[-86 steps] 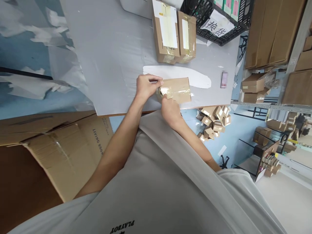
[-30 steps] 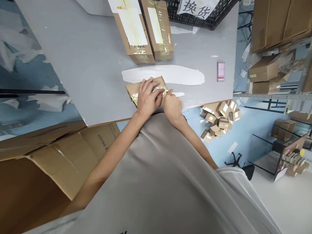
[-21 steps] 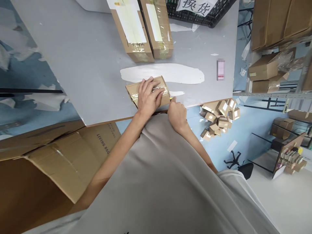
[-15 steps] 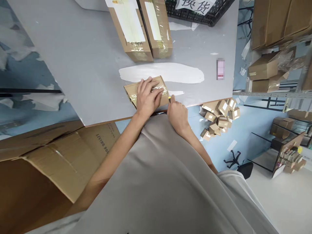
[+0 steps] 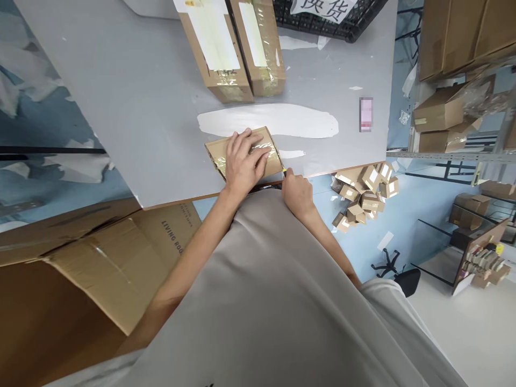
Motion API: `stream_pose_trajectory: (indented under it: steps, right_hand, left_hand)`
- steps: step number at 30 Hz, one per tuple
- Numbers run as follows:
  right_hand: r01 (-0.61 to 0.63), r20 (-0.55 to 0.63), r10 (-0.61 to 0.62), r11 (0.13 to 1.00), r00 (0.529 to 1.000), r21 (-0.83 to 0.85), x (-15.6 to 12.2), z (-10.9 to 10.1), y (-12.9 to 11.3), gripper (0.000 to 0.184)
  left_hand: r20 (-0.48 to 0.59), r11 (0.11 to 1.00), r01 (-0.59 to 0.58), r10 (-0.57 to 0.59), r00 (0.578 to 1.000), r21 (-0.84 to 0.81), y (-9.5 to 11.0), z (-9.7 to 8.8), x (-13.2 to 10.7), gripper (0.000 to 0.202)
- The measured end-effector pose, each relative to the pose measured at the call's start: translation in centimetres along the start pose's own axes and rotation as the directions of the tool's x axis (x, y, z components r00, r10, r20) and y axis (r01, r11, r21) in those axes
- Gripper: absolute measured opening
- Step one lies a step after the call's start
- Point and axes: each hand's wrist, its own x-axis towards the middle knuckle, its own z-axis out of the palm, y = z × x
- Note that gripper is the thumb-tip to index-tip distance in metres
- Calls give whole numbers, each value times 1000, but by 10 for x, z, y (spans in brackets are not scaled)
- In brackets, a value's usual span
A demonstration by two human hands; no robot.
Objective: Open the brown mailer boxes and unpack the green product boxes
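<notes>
A small flat cardboard box (image 5: 270,167) with shiny clear tape lies at the near edge of the grey table (image 5: 161,123). My left hand (image 5: 244,164) rests on top of it, fingers stretched out and lying over the tape. At the box's right near corner, my right hand (image 5: 297,192) is closed round a utility knife (image 5: 285,172). Only a small yellow and black part of the knife shows; the fist hides the rest, and whether the blade touches the cardboard I cannot tell.
Two taped cardboard boxes (image 5: 260,54) stand ahead, beside a black plastic crate (image 5: 314,24). A pink item (image 5: 366,114) lies at right. A large open carton (image 5: 121,258) is at lower left; several small boxes (image 5: 363,199) are piled on the floor at right.
My right hand with the utility knife has moved slightly right and toward me, along the box's right side to its near corner. My left hand and the box have stayed put.
</notes>
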Motion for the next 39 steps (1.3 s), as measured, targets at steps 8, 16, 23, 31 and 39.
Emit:
stream_pose_trajectory:
  steps: [8, 16, 23, 31, 39]
  right_hand:
    - [85, -282, -44, 987, 958, 136, 24, 4, 47, 62]
    - [-76, -281, 103, 992, 954, 103, 202, 72, 92, 73]
    - [-84, -356, 139, 983, 924, 165, 225, 86, 88, 74]
    - [254, -145, -221, 625, 964, 738, 210, 90, 15, 61]
    - [341, -209, -279, 613, 937, 713, 151, 54, -12, 69]
  left_hand:
    - [-137, 988, 154, -151, 979, 9, 4, -23, -18, 55]
    - [-298, 936, 347, -346, 890, -50, -31, -42, -41, 119]
    - [-391, 908, 419, -393, 832, -21, -66, -78, -72, 118]
    - [-543, 792, 598, -558, 627, -123, -116, -101, -109, 71]
    - [-457, 726, 574, -686, 566, -379, -130, -82, -104, 59]
